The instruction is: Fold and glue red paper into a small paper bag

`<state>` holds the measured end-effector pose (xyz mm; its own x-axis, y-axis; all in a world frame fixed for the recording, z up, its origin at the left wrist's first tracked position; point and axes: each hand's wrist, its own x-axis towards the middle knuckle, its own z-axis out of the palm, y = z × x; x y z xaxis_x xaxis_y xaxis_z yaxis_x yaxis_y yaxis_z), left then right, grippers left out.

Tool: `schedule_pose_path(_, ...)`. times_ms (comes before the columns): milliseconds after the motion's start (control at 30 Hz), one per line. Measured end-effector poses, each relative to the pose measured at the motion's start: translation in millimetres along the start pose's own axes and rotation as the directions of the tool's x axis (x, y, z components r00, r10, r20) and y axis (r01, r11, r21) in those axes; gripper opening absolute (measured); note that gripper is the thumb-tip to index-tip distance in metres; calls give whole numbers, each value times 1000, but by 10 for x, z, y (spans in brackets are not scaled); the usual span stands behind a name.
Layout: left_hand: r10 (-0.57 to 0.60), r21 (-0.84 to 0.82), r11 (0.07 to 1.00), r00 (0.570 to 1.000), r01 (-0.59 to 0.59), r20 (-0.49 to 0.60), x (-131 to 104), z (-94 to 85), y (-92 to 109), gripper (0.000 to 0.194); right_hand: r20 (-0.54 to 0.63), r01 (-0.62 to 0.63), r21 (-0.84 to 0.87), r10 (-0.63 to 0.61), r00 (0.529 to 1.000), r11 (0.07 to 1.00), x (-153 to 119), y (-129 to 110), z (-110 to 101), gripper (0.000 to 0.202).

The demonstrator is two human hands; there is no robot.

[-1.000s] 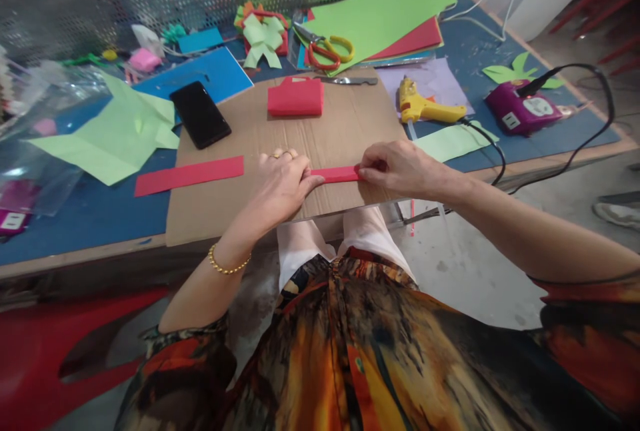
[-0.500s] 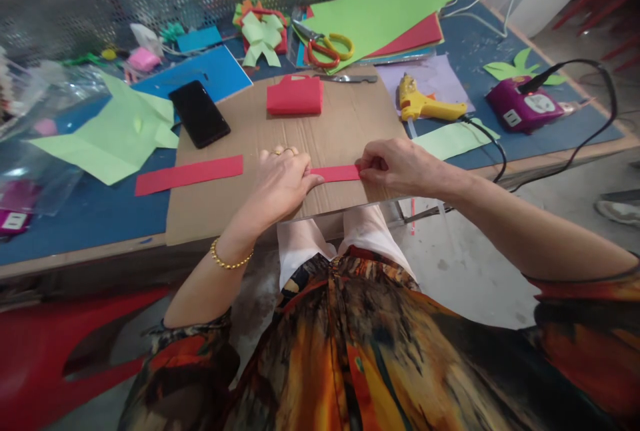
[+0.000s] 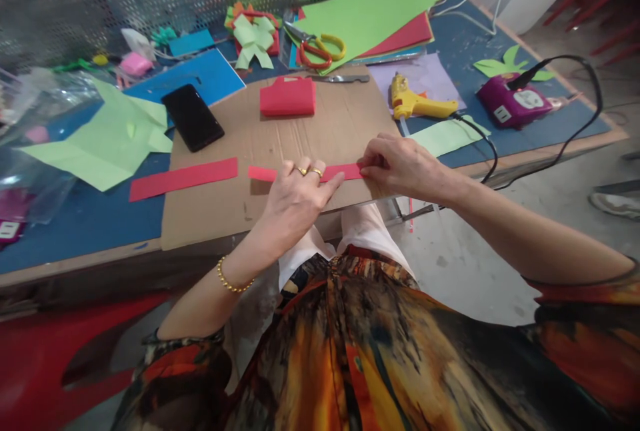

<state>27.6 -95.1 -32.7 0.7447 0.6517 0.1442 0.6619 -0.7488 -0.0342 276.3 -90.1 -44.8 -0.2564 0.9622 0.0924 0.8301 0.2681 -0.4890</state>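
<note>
A red paper strip (image 3: 347,171) lies across the brown cardboard (image 3: 220,208) in front of me. My right hand (image 3: 395,163) pinches its right end between thumb and fingers. Over the middle of the strip rests my left hand (image 3: 300,196), palm down, fingers laid across the paper and thumb stretched to the right. The strip's left end sticks out past my left fingers, slightly raised over a shadow. Another red strip (image 3: 187,179) lies apart on the left, partly on the cardboard. A folded red paper piece (image 3: 287,98) sits farther back.
A black phone (image 3: 193,116) and a light green folded paper (image 3: 107,131) lie left. Behind are scissors (image 3: 323,50), a cutter knife (image 3: 341,78) and green sheets (image 3: 375,8). A yellow glue gun (image 3: 420,101) and its cord, plus a purple power socket (image 3: 515,101), are right.
My left hand has slid right along the strip, nearer my right hand, uncovering the strip's left end. The right hand keeps its pinch. The view has shifted slightly.
</note>
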Motion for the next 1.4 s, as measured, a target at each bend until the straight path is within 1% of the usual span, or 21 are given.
schedule_pose_path(67,40,12,999,999,-40,-6,-31,27,19,45,-29,-6,-25,5,1000,1000,-36,-6,-40,7)
schedule_pose_path(100,54,16,998,999,-53,-11,-44,35,23,46,-69,-8,-47,4,998,999,-68,-21,-66,9)
schedule_pose_path(167,67,23,998,998,-66,-23,-60,42,26,45,-192,-3,-115,-19,981,993,-163,-84,-110,18)
schedule_pose_path(233,67,37,997,997,-66,-36,-67,44,29,43,-280,35,-213,-95,955,976,-284,-193,-102,29)
schedule_pose_path(267,66,50,997,997,-63,-42,-67,45,33,42,-276,74,-263,-149,950,962,-345,-259,-69,34)
schedule_pose_path(333,62,82,995,997,-57,-51,-64,47,44,43,-190,187,-335,-261,947,923,-452,-387,57,40)
schedule_pose_path(400,51,105,993,998,-46,-47,-58,48,56,42,-102,262,-363,-318,943,894,-522,-484,221,43)
schedule_pose_path(467,32,92,995,999,-29,-36,-53,49,50,40,-88,283,-363,-335,938,888,-550,-532,365,50)
schedule_pose_path(567,-9,11,1000,1000,10,-21,-71,46,-28,39,-85,260,-392,-316,945,882,-528,-544,473,58)
schedule_pose_path(633,-59,-50,997,998,58,-18,-122,41,-133,36,-70,241,-454,-304,950,858,-496,-545,498,59)
schedule_pose_path(700,-124,-104,987,992,121,-24,-210,32,-264,30,-81,216,-522,-299,951,825,-472,-554,526,58)
schedule_pose_path(833,-263,-211,946,963,245,-63,-425,11,-503,17,-131,178,-574,-304,944,800,-476,-577,607,60)
schedule_pose_path(900,-330,-263,917,940,299,-83,-496,9,-571,17,-140,182,-582,-318,938,792,-484,-583,630,64)
schedule_pose_path(1000,-394,-315,882,915,351,-84,-521,24,-604,16,-130,187,-589,-320,938,786,-481,-591,628,64)
schedule_pose_path(1100,-439,-302,865,896,400,-71,-484,47,-599,16,-119,185,-575,-304,945,797,-468,-595,616,63)
schedule_pose_path(1233,-490,-242,845,872,476,5,-429,52,-596,17,-145,172,-584,-311,939,793,-466,-594,627,57)
schedule_pose_path(1400,-511,-210,832,857,513,69,-397,-3,-574,18,-161,159,-599,-312,936,785,-472,-596,636,52)
